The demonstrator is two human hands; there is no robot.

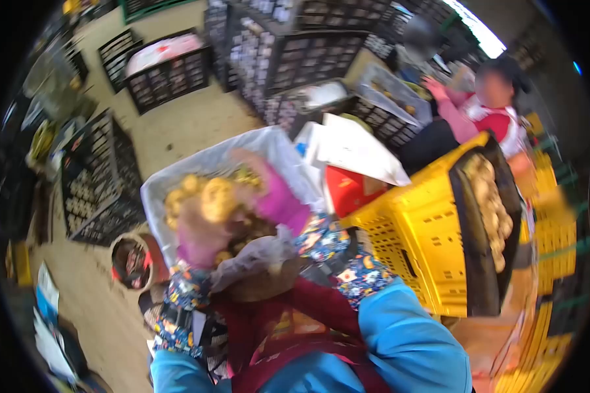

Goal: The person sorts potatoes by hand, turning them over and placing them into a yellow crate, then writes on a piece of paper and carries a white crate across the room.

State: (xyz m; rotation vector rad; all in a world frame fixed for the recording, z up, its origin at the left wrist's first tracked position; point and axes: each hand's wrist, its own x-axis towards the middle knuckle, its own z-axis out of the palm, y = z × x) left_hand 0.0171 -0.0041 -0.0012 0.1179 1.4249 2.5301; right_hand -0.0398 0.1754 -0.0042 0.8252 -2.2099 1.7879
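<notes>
A crate (152,190) with a pale plastic liner stands in front of me, holding yellowish, rounded lumps of produce (189,185) whose kind I cannot make out. My left hand (200,221), pink-sleeved at the wrist and smeared by motion, is low in the crate. It appears to grip a larger yellow lump (219,200). Over the right part of the crate is my right hand (254,171), also blurred, close to smaller yellowish pieces (246,177); its fingers are not clear. A whitish plastic-edged bundle (259,262) lies between my forearms, against my apron.
To the right, a yellow crate (413,229) stands beside cream-coloured clumps on a dark surface (488,209). A white box lid (360,144) lies behind it. Black crates (105,180) stand left and behind, near a round bucket (137,262). Another person (482,108) sits at right.
</notes>
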